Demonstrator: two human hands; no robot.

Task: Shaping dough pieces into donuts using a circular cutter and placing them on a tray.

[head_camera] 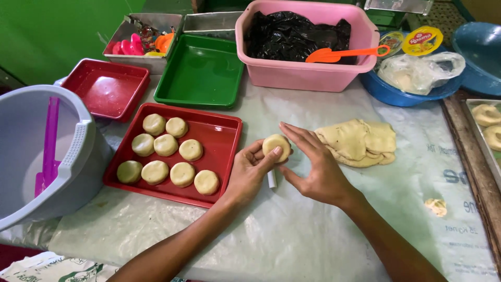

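Covering the whole table (313,230) is a pale plastic sheet, and on it the things stand from big to small. At the far left sits a grey bucket (78,156) with a purple paddle (49,146) leaning inside. At the back stands a pink tub (308,73) lined with black plastic, an orange scoop (339,53) resting across its rim. Beside it lie an empty green tray (201,73) and a smaller empty red tray (107,89). Nearer the person, a larger red tray (222,141) carries nine flattened dough rounds (166,145) in loose rows. A slab of raw dough (357,142) lies just to the right of the hands.

Both hands meet above the table, between the larger red tray and the slab. The left hand (248,172) curls around a dough ball (275,145), thumb pressed against its near side. The right hand (315,167) closes on the same ball from the other side, fingers stretched over its top edge. The ball is held off the table, touching both hands. A small white stick (272,179) lies on the sheet just beneath them.
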